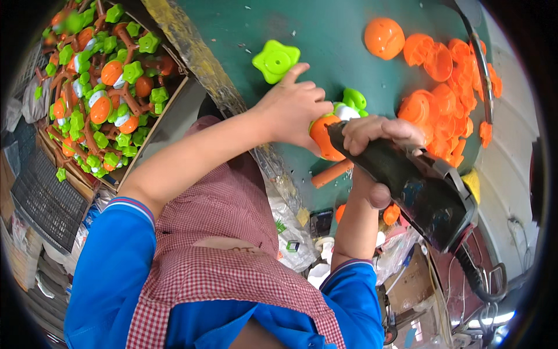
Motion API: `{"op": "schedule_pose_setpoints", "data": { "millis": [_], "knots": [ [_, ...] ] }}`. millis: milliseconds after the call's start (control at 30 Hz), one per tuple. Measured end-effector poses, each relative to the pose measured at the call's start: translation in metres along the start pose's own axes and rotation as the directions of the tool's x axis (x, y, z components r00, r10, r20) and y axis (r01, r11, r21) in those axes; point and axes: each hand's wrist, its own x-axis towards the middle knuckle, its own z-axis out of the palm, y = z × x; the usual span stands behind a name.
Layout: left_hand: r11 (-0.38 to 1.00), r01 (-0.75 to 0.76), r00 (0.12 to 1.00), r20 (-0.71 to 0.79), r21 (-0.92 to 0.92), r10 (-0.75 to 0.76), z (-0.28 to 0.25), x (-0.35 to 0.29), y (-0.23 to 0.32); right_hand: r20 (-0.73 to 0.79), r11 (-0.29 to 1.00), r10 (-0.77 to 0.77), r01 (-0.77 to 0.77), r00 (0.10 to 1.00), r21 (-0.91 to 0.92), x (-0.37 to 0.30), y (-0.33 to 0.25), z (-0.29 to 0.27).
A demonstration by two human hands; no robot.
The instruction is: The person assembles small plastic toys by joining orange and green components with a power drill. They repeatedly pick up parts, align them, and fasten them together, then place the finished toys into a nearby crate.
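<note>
Two hands are working over the green table — the left hand gripping an orange toy near the table's front edge, the right hand clasping a black power tool. A green star is lying near the table's left edge, orange shells toward its right.
</note>
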Motion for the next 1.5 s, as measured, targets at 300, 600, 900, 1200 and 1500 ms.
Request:
{"op": "schedule_pose_setpoints", "data": {
  "millis": [300,600,900,1200,1500],
  "knots": [
    [1.0,-0.023,0.999,-0.033,-0.001,0.023,0.001,0.002,-0.005,0.123,0.974,-0.141,0.115,0.982,0.196,0.005,0.021,-0.005],
    [1.0,0.013,1.0,-0.01,-0.024,-0.013,0.001,0.0,-0.001,0.08,0.977,-0.152,0.138,0.985,0.163,0.004,0.018,-0.011],
    [0.984,-0.133,0.956,-0.279,-0.115,0.096,0.007,-0.015,0.019,-0.305,0.919,-0.277,0.344,0.911,0.193,-0.033,-0.017,-0.024],
    [0.995,0.097,0.973,-0.215,0.027,-0.089,-0.005,-0.005,0.038,-0.51,0.913,-0.355,0.408,0.783,-0.01,-0.075,-0.031,-0.042],
    [1.0,-0.005,0.977,-0.211,0.03,0.011,0.021,-0.008,0.033,-0.519,0.911,-0.366,0.411,0.773,-0.03,-0.084,-0.026,-0.049]
  ]
}}
